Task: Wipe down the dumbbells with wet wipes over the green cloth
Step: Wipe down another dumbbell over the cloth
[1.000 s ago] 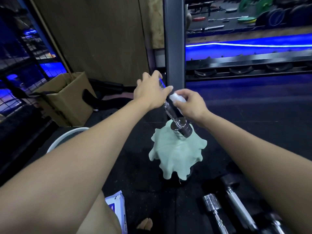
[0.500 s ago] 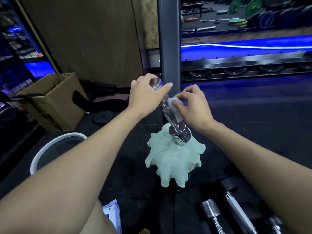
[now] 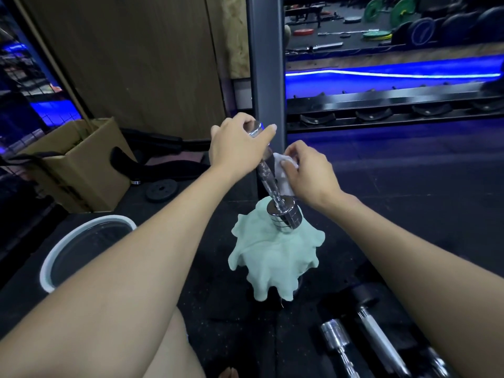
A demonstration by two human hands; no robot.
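While the white bucket (image 3: 54,249) and cardboard box (image 3: 79,165) sit at far left much as half a second ago, the left hand (image 3: 237,144) still curls over the top end of the chrome dumbbell (image 3: 275,192), tilted, lower end resting on the green cloth (image 3: 270,257). Right hand (image 3: 305,170) pinches the wet wipe (image 3: 283,173) against the shaft, now slightly lower than before. More dumbbells (image 3: 368,339) lie lower right.
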